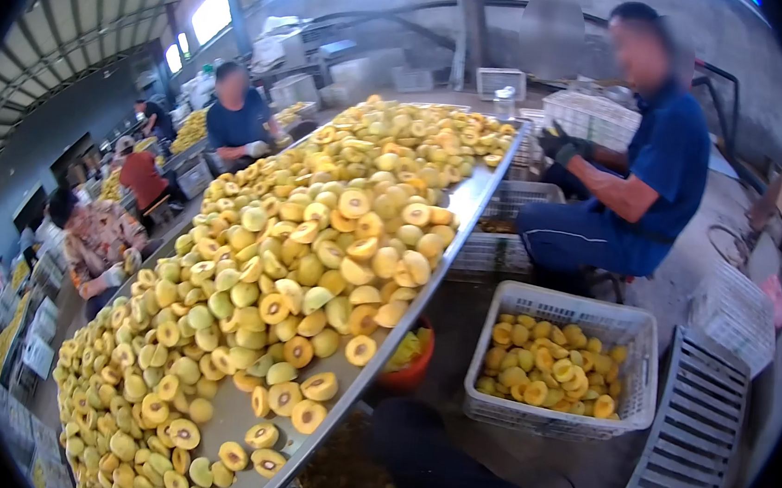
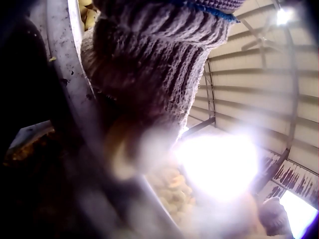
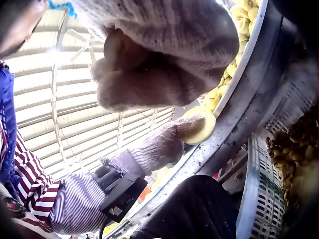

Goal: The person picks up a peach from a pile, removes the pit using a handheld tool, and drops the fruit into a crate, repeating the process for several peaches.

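Note:
Halved yellow peaches, many with brown stones in the cut face, are heaped on a metal-edged table. In the right wrist view my gloved left hand pinches a pale yellow peach half by the table's rim. From the left wrist, the knitted glove of that hand shows, its fingertips blurred by glare. My gloved right hand is close above, fingers curled inward around a shaded brown, rounded patch; I cannot tell whether it holds something. Both hands sit low at the head view's bottom edge, mostly cut off.
Right of the table stands a white crate of yellow fruit, beside a slatted grey rack. An orange bucket is under the edge. Another crate with dark brown pieces is below. Other people sit around.

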The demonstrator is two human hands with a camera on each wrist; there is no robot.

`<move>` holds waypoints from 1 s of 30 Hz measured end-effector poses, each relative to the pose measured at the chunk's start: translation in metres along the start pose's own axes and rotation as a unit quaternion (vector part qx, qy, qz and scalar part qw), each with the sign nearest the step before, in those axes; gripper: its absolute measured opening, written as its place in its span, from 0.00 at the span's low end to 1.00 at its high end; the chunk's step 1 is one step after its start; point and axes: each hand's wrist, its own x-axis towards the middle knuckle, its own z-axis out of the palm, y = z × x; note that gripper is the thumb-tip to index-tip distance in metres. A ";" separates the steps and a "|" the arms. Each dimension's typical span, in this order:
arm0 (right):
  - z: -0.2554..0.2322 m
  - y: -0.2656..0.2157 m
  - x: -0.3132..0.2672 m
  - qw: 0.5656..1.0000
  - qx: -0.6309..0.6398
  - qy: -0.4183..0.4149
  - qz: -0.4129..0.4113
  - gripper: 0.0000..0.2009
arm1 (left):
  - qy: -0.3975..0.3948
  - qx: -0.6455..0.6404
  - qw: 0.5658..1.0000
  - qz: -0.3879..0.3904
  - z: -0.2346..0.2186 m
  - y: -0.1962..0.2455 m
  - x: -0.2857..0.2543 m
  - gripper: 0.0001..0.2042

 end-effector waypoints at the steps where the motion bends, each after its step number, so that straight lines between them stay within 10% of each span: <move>1: -0.004 0.005 0.004 1.000 0.006 -0.016 -0.011 0.04 | 0.008 0.006 1.000 0.011 0.000 0.002 0.000 0.28; 10: -0.007 -0.005 -0.006 0.999 -0.035 -0.010 0.006 0.08 | 0.072 -0.070 0.994 0.030 0.007 -0.002 0.002 0.23; 12: -0.009 -0.009 -0.011 0.999 -0.035 -0.007 0.010 0.08 | 0.054 -0.216 0.971 -0.091 -0.001 0.011 -0.002 0.20; 16: -0.014 -0.014 -0.009 0.999 -0.034 -0.015 0.034 0.18 | 0.068 -0.737 0.672 -0.021 0.000 0.036 -0.013 0.23; 19: -0.012 -0.021 -0.012 0.995 -0.097 -0.001 0.014 0.13 | -0.032 -0.816 0.571 -0.078 -0.010 0.060 -0.024 0.25; 30: -0.012 -0.020 -0.009 0.930 -0.349 0.111 -0.034 0.21 | -0.031 -0.822 0.563 -0.080 0.002 0.102 -0.033 0.36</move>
